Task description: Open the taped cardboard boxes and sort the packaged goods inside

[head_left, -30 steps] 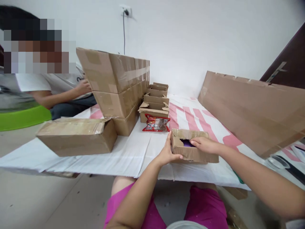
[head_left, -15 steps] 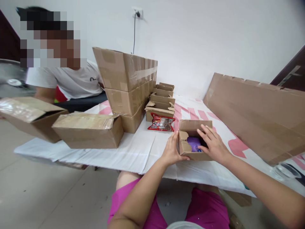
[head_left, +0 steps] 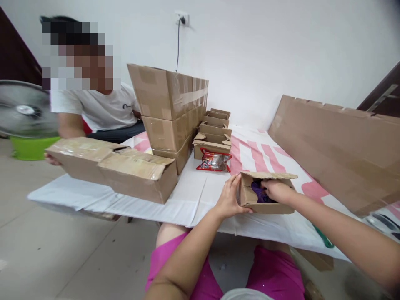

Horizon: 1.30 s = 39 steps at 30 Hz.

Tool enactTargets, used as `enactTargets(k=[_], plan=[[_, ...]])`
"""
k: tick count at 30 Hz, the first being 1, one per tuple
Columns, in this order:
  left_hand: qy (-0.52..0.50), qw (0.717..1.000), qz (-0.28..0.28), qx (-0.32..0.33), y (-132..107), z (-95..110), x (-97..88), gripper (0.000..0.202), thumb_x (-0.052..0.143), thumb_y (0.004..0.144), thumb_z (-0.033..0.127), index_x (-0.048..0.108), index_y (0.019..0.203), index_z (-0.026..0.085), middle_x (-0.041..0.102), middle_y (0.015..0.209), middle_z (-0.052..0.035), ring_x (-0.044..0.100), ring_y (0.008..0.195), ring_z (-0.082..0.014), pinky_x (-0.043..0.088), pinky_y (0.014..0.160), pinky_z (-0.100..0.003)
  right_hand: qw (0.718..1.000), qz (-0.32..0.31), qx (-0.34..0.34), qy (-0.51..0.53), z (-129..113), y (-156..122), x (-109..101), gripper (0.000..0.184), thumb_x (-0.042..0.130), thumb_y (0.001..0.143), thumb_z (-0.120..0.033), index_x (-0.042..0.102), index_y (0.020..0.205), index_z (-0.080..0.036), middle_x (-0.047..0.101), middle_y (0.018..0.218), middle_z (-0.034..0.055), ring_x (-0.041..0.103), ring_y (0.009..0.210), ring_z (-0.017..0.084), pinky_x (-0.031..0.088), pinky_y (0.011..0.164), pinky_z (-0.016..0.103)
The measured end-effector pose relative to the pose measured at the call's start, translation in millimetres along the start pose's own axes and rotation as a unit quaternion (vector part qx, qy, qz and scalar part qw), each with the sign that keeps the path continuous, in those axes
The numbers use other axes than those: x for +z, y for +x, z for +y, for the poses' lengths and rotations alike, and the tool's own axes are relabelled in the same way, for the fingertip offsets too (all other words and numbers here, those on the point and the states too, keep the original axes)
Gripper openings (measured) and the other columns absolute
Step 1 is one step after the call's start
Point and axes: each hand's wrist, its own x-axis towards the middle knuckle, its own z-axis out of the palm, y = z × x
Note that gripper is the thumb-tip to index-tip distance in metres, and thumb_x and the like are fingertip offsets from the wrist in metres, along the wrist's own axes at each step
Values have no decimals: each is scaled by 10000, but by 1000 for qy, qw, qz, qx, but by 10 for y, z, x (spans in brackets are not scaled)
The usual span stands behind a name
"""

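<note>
Near the table's front edge sits a small open cardboard box (head_left: 271,208), tilted a little. My left hand (head_left: 229,199) grips its left side, with the thumb along the lower front edge. A shiny purple package (head_left: 258,193) lies inside the box. My right hand (head_left: 277,191) reaches into the box with fingers curled at the package; the fingertips are partly hidden. One flap stands up behind that hand. Just beyond my left hand, a red and clear plastic packet (head_left: 214,161) rests on the white tablecloth (head_left: 187,198).
Behind the packet runs a row of open cardboard boxes (head_left: 212,148). Left of it stands a stack of taped boxes (head_left: 165,96). A co-worker's hand (head_left: 53,159) holds a box (head_left: 81,152) beside another box (head_left: 137,173). A large cardboard sheet (head_left: 337,154) leans at the right.
My right hand has gone from above the box down into it, onto the purple package. The box has tilted slightly. The co-worker's box has moved right, against its neighbour.
</note>
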Motion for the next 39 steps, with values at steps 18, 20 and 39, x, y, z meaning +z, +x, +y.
enactTargets(k=[18, 20, 39], plan=[[48, 953, 242, -176, 49, -276, -483, 801, 624, 842, 319, 177, 1504, 255, 164, 1603, -140, 135, 1501, -311, 148, 1214, -541, 933, 298, 104, 174, 376, -1241, 366, 245, 516, 861, -445, 656, 793, -255, 677, 818, 50, 635, 768, 224, 520, 693, 356], [107, 936, 293, -160, 26, -214, -447, 710, 554, 886, 298, 195, 1492, 208, 170, 1590, -173, 118, 1503, -312, 130, 1214, -559, 925, 291, 107, 219, 299, -1172, 796, 280, 481, 861, -466, 657, 848, -249, 684, 912, 74, 647, 891, 249, 533, 811, 409], [-5, 999, -22, -40, 1020, 794, 506, 767, 455, 935, 507, 75, 1528, 201, 267, 1568, -152, 247, 1468, -305, 249, 1193, -501, 737, 363, 109, 559, 289, -479, 40, 548, 500, 851, -604, 537, 1268, -250, 611, 1301, 67, 552, 1217, 228, 434, 1046, 423]])
